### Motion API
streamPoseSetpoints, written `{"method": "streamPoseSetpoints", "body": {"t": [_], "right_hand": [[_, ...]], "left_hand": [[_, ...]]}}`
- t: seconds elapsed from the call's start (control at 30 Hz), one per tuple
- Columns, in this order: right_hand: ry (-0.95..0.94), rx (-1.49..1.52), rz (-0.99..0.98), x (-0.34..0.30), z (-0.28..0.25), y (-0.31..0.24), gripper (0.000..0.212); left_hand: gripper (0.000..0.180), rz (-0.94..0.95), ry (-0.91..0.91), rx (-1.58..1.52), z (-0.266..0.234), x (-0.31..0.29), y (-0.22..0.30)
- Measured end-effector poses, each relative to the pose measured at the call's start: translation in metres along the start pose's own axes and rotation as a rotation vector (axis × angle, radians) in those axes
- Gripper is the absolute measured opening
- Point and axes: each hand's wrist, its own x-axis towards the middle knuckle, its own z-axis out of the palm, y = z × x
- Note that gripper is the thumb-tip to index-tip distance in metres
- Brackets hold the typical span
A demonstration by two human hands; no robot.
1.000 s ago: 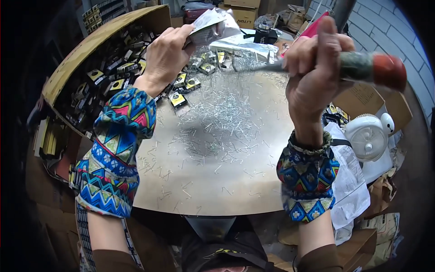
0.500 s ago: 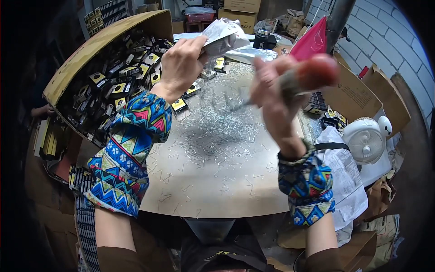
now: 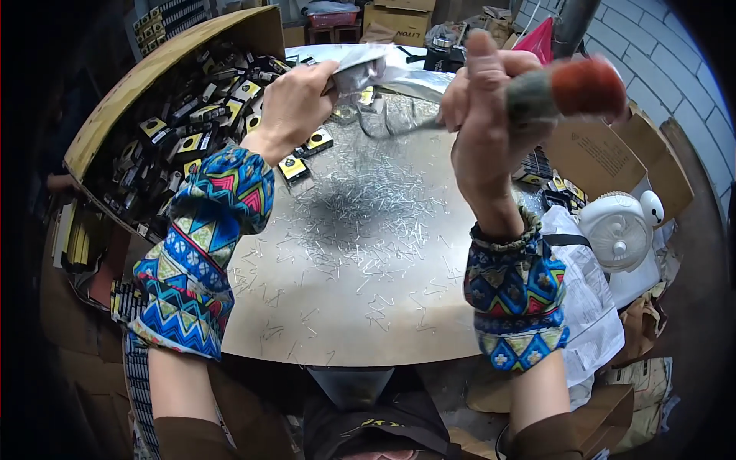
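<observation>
Holding up a silvery plastic pouch (image 3: 359, 75) in the left hand (image 3: 287, 109), with fingers clenched around its near end, over the far left part of the pale surface (image 3: 368, 337). Gripping a pronged tool (image 3: 586, 87) in the right hand (image 3: 487, 115), with fingers wrapped about its green handle and the thumb pointing up. Holding it sideways, with its blurred red end to the right and its thin metal tines to the left, below the pouch. Cannot tell whether it touches anything on the surface.

Facing a loose heap of thin, bent metal pieces (image 3: 376, 203), thickest in the middle of the surface, just nearer than the tines, and sparser toward the near edge. Wearing sleeve covers (image 3: 203, 222) in bright blue patterns on both forearms. Having to the left a large open carton (image 3: 157, 70) full of small black-and-yellow boxes (image 3: 192, 144), with a few more on the surface near the left wrist. Having to the right a white fan (image 3: 618, 241), just beside white sheeting (image 3: 579, 307).
</observation>
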Motion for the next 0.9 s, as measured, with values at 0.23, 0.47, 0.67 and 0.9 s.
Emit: {"method": "streamPoseSetpoints", "body": {"t": [0.23,0.47,0.67,0.9], "right_hand": [[-0.127,-0.100,-0.035,0.008,-0.014,0.003,0.017],[-0.485,-0.345,0.547,-0.016,-0.029,0.021,0.030],[-0.533,-0.319,0.728,-0.044,-0.028,0.067,0.028],[-0.114,-0.218,0.108,-0.061,-0.017,0.065,0.009]], "left_hand": [[0.036,0.365,0.126,0.102,0.013,0.002,0.002],[0.011,0.217,-0.120,0.118,0.058,-0.022,-0.001],[0.019,-0.296,-0.566,-0.116,0.090,-0.072,0.012],[0.030,-0.495,-0.369,-0.564,0.067,-0.050,-0.015]]}}
